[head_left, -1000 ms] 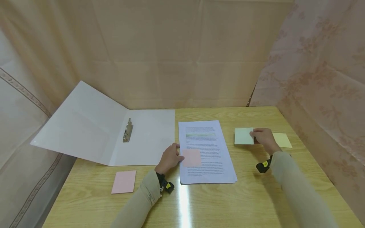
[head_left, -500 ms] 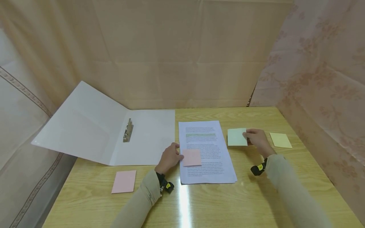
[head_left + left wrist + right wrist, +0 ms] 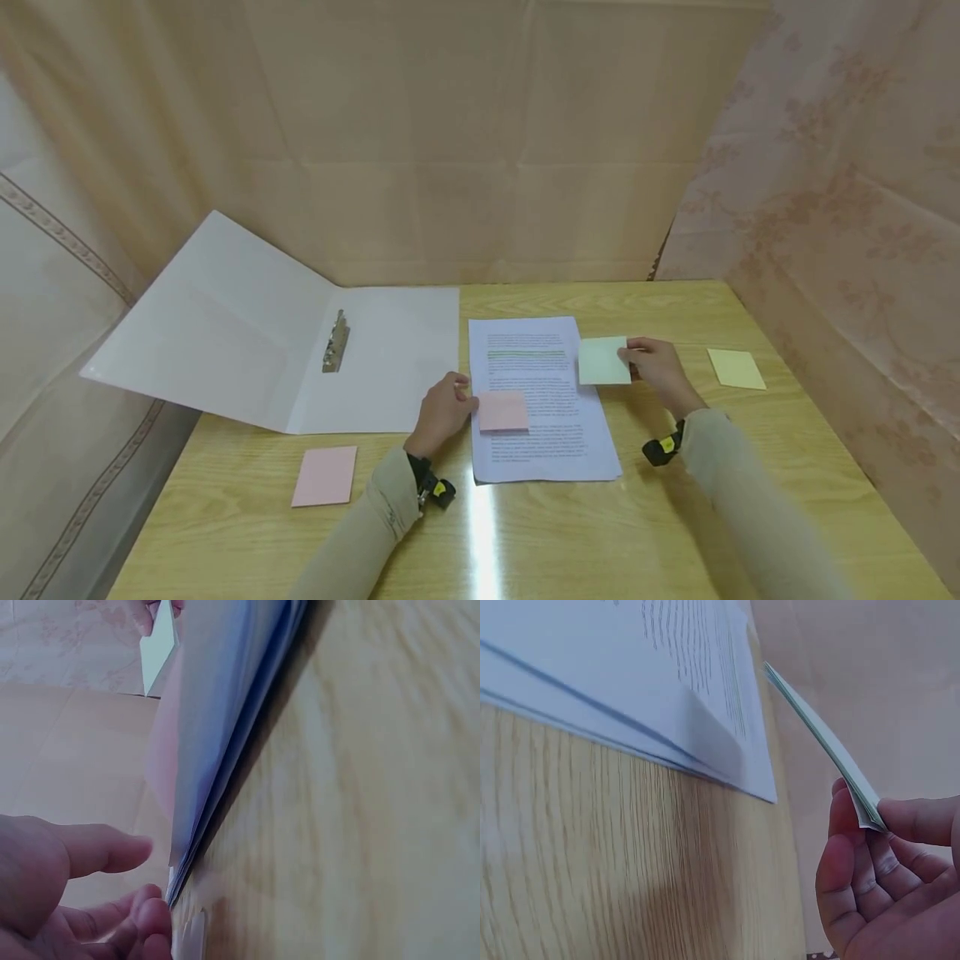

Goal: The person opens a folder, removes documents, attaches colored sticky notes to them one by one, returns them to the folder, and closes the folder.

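My right hand (image 3: 658, 371) pinches a pale green sticky note pad (image 3: 602, 361) by its right edge, thumb on top. In the right wrist view the pad (image 3: 829, 750) is edge-on, its sheets visible, held above the table. From the head, it overlaps the right side of a stack of printed sheets (image 3: 536, 333). At the stack's left edge is my left hand (image 3: 441, 412), fingers loosely bent. The left wrist view shows its thumb apart from the fingertips (image 3: 154, 915), which are right at the paper edges. A pink sticky note (image 3: 503, 411) lies on the top sheet, its lower edge slightly raised.
A white lever-arch folder (image 3: 405, 367) lies open at the left, its metal clip (image 3: 336, 343) exposed and its cover tilted up. Another pink sticky pad (image 3: 325, 477) lies in front of it. A yellow sticky pad (image 3: 737, 368) is at the right. Curtains (image 3: 480, 167) hang behind the wooden table.
My right hand has moved left with the green sticky note pad, from near the yellow pad to over the sheets' right edge. My left hand has stayed almost still.
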Motion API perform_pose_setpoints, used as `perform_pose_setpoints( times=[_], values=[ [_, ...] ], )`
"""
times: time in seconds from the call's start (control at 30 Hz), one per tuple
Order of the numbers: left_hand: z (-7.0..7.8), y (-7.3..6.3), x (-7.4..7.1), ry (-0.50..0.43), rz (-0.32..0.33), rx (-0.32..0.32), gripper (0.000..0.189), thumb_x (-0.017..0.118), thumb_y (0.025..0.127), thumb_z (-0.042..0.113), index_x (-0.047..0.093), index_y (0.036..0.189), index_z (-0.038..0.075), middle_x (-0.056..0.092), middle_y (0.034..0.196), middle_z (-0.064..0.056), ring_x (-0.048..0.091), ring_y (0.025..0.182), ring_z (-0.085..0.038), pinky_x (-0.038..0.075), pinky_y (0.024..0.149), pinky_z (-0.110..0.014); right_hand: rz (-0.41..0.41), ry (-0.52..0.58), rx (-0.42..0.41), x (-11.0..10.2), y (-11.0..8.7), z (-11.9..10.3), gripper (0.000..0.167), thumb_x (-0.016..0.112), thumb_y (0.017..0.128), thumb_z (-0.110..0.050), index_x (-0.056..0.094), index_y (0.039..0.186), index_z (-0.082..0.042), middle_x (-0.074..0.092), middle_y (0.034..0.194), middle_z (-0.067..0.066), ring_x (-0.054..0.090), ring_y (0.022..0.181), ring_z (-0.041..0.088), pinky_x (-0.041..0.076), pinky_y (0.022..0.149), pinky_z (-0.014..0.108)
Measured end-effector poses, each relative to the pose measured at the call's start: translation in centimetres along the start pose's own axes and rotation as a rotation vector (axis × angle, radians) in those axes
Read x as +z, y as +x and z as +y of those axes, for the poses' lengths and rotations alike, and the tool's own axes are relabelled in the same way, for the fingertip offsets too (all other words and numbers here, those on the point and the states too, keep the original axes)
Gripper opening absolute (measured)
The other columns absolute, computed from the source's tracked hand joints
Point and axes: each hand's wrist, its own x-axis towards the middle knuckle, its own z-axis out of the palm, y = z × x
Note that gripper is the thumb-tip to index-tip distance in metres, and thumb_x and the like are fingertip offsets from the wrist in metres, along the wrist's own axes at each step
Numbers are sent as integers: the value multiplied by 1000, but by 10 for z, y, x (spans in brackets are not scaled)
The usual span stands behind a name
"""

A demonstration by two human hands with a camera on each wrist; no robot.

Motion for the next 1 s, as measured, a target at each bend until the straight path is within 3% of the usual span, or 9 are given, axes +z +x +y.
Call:
perform_pose_setpoints(
  times=[0.1, 0.23, 0.4, 0.7, 1.0],
  values=[
    [0, 0, 0, -18, 35, 7, 33, 65, 87, 19, 62, 118, 6, 67, 92, -7, 60, 79, -18, 45, 68, -28, -3, 11, -5, 6, -1, -1, 44, 52, 100, -20, 49, 132, 10, 62, 108, 13, 57, 72, 4, 51, 67, 21],
    [1, 1, -1, -49, 52, 12, 31, 64, 88, 20, 63, 116, 6, 67, 91, -6, 59, 76, -17, 45, 65, -27, -16, 8, 7, 15, -3, -5, 43, 51, 100, -20, 49, 133, 9, 61, 114, 17, 58, 75, 6, 50, 68, 21],
    [5, 1, -3, -80, 42, 23, 30, 64, 90, 20, 63, 116, 6, 67, 91, -6, 58, 74, -16, 43, 63, -25, -33, 14, 8, 27, -6, -11, 40, 52, 100, -19, 52, 131, 6, 61, 116, 18, 58, 77, 10, 50, 70, 23],
    [14, -2, -4, -159, 14, 64, 28, 63, 90, 18, 64, 114, 5, 65, 96, -8, 57, 82, -19, 46, 72, -28, -69, 52, 7, 46, -12, -22, 37, 53, 100, -21, 55, 129, 3, 63, 118, 18, 59, 81, 14, 51, 78, 32],
    [16, 0, -1, -217, -2, 68, 26, 62, 91, 19, 65, 113, 5, 65, 95, -8, 57, 82, -18, 45, 71, -27, -78, 33, 12, 61, -17, -32, 35, 54, 100, -21, 57, 127, 0, 64, 117, 18, 60, 80, 17, 49, 72, 25]
  ],
)
